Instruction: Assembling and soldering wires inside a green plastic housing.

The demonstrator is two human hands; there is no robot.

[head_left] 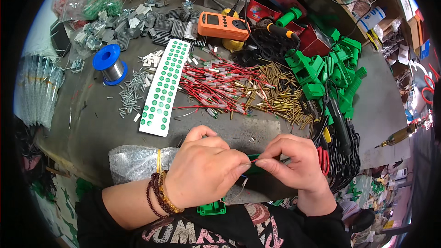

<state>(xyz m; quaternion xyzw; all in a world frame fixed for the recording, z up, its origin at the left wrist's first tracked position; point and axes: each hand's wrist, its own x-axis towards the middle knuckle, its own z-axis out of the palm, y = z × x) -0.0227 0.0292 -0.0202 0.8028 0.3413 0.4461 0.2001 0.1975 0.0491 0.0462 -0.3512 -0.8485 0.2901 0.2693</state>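
Observation:
My left hand [206, 161], with beaded bracelets at the wrist, and my right hand [295, 161] meet low in the middle of the view. Their fingertips pinch a short red wire [254, 160] from either side, both hands closed on it. Below the fingers shows part of a green plastic piece [259, 169], mostly hidden by the hands. A thin pale lead [242, 186] with a small white end hangs beneath. Close to my body lies a green plastic housing [212, 208]. Bubble wrap [138, 161] with a yellow band sits left of my left hand.
Beyond my hands lie heaped red wires [216, 85], brass pins [285, 89], screws [132, 92] and a sticker sheet [164, 87]. A solder spool [110, 65], orange meter [223, 25], soldering iron [280, 31], green housings [328, 71] and black cables [342, 151] surround them.

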